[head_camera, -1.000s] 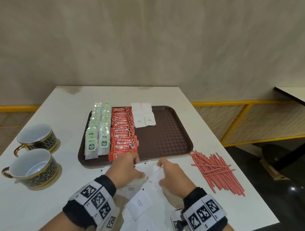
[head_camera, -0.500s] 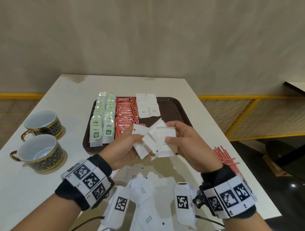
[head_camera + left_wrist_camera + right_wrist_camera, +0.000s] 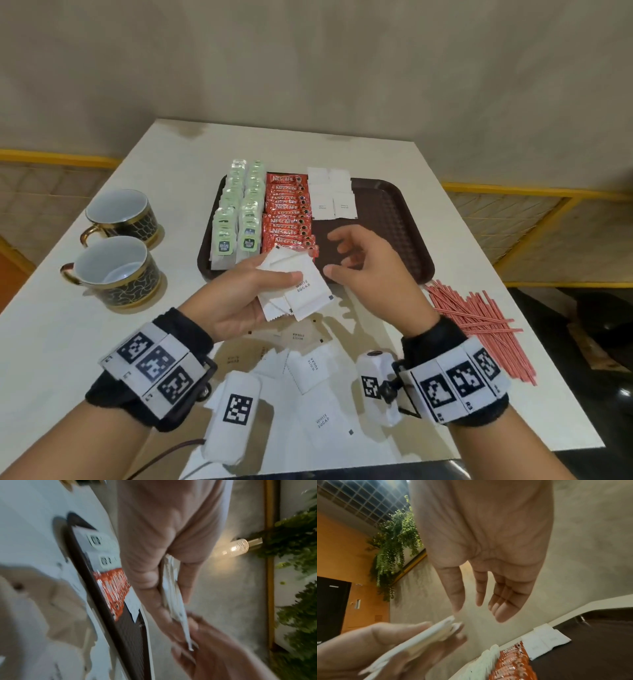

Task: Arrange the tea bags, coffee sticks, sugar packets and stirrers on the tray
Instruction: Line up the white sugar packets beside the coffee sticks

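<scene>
A brown tray (image 3: 394, 240) holds two rows of green tea bags (image 3: 239, 212), a row of red coffee sticks (image 3: 287, 219) and several white sugar packets (image 3: 330, 198) at its back. My left hand (image 3: 239, 291) holds a fanned stack of white sugar packets (image 3: 298, 284) between thumb and fingers, just above the tray's front edge. In the left wrist view the stack (image 3: 173, 599) is pinched edge-on. My right hand (image 3: 363, 270) hovers beside the stack over the tray, fingers loosely spread and holding nothing (image 3: 481, 595). More sugar packets (image 3: 308, 370) lie loose on the table below my wrists.
Red stirrers (image 3: 479, 325) lie in a pile on the table right of the tray. Two black-and-gold cups (image 3: 116, 267) stand at the left. The white table (image 3: 61, 342) ends near my forearms; a yellow railing (image 3: 531, 195) runs behind.
Both hands lifted a bunch of sugar packets from the table. The right hand has since let go, and the left hand alone now holds the stack near the tray.
</scene>
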Demonstrator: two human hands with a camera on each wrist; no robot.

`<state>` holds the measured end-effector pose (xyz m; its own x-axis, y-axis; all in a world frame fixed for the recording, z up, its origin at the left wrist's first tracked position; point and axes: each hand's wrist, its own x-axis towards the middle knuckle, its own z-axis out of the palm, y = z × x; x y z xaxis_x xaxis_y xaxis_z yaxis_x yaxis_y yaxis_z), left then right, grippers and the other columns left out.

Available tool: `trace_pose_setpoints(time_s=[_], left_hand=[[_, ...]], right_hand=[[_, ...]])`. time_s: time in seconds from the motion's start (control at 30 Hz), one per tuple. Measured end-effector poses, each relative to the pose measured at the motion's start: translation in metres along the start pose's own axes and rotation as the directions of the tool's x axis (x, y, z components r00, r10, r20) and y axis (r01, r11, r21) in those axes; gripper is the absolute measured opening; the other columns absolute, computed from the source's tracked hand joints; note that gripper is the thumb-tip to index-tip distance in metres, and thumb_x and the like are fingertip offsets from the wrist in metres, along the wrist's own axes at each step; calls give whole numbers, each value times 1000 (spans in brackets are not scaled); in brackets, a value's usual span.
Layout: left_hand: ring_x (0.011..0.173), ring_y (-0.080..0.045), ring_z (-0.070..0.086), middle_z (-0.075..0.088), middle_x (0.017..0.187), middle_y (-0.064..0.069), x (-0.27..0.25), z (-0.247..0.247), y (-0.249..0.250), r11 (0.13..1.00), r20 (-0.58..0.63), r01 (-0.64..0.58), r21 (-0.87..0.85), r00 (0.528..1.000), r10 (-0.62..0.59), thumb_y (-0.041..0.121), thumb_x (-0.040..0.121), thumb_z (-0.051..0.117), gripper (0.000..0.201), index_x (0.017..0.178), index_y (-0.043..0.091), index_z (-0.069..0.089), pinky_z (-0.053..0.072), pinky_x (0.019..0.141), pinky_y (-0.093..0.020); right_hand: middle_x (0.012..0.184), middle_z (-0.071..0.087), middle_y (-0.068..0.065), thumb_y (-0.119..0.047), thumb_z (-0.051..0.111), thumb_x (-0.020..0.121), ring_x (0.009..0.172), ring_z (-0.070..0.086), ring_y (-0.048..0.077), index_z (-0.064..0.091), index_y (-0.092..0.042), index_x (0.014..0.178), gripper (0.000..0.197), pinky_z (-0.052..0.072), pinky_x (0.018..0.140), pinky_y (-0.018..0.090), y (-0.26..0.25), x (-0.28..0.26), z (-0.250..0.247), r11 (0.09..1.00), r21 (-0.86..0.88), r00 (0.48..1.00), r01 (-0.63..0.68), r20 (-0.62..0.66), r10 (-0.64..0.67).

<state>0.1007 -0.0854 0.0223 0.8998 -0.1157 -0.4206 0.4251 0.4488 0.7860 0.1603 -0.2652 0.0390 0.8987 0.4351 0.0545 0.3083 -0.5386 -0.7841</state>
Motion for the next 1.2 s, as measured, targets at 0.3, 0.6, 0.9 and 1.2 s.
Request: trace_pose_setpoints(time_s=[0.3,0.6,0.9,1.2], left_hand=[[84,-32,73,71,106,-23,-30,-43,3,991,-175,-35,-125,985,12,6,91,53,31,123,5,56,60,54,-39],[103,-38,67,68,115,-20,-41,-60,-4,969,-270,-126,-214,961,65,3,93,51,34,122,19,63,55,73,-59],[102,-32,69,69,116,-14,-49,-77,-1,939,-283,-233,-255,946,158,4,94,51,36,121,23,63,57,75,-53],[106,-32,67,69,118,-12,-26,-58,-4,960,-190,-152,-234,976,109,9,94,53,34,122,25,63,60,68,-42]], right_hand=[[121,51,7,-45,61,91,110,52,25,49,-11,130,53,42,86,33,4,-23,63,872,-454,839,184,535,102],[118,49,12,-44,73,81,104,51,29,57,-12,125,56,51,86,40,-21,-11,122,766,-545,805,341,590,62],[90,56,-2,-7,64,86,83,52,17,59,-16,92,12,35,58,15,-17,8,86,939,-311,850,145,525,43],[93,76,3,-1,61,91,79,71,18,70,-18,93,20,55,68,29,-25,-1,14,910,366,942,-193,330,67]])
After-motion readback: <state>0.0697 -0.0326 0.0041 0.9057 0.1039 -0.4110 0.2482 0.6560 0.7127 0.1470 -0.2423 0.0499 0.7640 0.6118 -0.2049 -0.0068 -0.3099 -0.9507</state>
